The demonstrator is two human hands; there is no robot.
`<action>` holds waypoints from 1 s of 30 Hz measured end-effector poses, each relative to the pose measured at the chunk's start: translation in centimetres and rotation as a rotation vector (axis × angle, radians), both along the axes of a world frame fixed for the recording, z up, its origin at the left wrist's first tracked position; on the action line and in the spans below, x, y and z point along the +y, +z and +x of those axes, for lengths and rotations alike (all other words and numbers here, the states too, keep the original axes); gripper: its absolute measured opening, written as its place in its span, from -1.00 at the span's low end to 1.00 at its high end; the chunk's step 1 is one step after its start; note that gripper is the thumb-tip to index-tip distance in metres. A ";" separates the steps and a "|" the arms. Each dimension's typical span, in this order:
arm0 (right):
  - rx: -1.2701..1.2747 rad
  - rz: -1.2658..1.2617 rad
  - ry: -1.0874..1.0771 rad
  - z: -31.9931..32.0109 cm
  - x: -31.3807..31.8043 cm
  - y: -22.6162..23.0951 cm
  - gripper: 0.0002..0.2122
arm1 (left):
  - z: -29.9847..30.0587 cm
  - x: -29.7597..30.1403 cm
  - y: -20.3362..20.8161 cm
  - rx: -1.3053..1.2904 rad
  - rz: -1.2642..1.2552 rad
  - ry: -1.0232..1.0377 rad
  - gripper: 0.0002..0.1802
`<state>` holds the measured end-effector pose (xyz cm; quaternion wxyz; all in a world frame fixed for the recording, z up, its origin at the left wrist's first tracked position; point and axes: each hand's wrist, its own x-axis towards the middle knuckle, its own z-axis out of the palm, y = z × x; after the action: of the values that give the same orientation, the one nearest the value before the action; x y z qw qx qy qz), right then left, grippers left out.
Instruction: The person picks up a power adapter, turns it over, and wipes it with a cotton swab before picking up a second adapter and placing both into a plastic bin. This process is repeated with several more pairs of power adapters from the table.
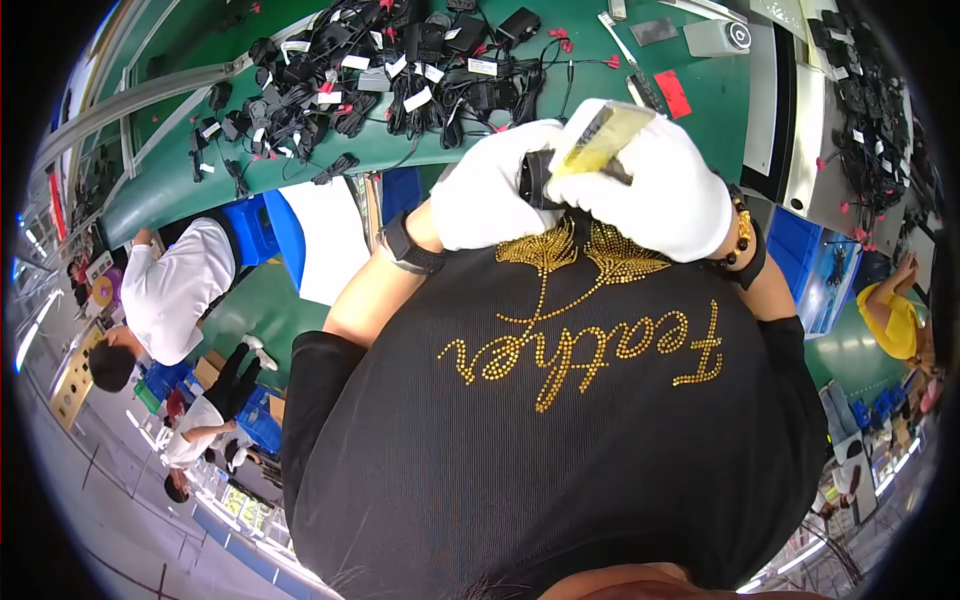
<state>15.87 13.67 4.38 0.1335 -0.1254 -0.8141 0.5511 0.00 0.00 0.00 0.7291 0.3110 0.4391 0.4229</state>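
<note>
Both my hands wear white gloves and meet close in front of my chest, at the near edge of the green table (690, 135). My left hand (490, 190) is closed around a small black part (537, 180), perhaps a power adapter; the glove hides most of it. Pinched in my right hand (665, 190) is a flat, pale block with a yellow side (605, 140), held tilted against or just over the black part. Its exact kind is not clear. Beyond my hands lies a heap of black power adapters (490, 95) with coiled cables, white labels and red bits.
A brush with a white handle (622, 40), a red card (673, 93) and a whitish box with a round dial (715, 38) lie at the far right. More black adapters (860, 100) hang or lie beyond them. A metal rail (150, 100) runs at left. Co-workers (185, 290) are on both sides.
</note>
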 end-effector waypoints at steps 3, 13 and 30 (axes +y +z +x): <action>-0.133 -0.013 -0.028 0.4 0.1 -0.2 -0.77 | 1.1 0.5 -0.5 -0.138 0.136 0.067 -0.31; 0.071 0.094 -0.092 0.4 0.1 -1.6 -0.83 | 0.6 0.7 1.0 0.206 0.241 -0.039 -0.42; -0.114 -0.093 -0.057 0.9 -0.5 -1.2 -0.77 | 0.4 0.7 0.6 0.201 0.192 0.049 -0.43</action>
<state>16.74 13.15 3.16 0.0965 -0.1858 -0.7900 0.5762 0.42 0.67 0.62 0.6379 0.4094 0.4746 0.4474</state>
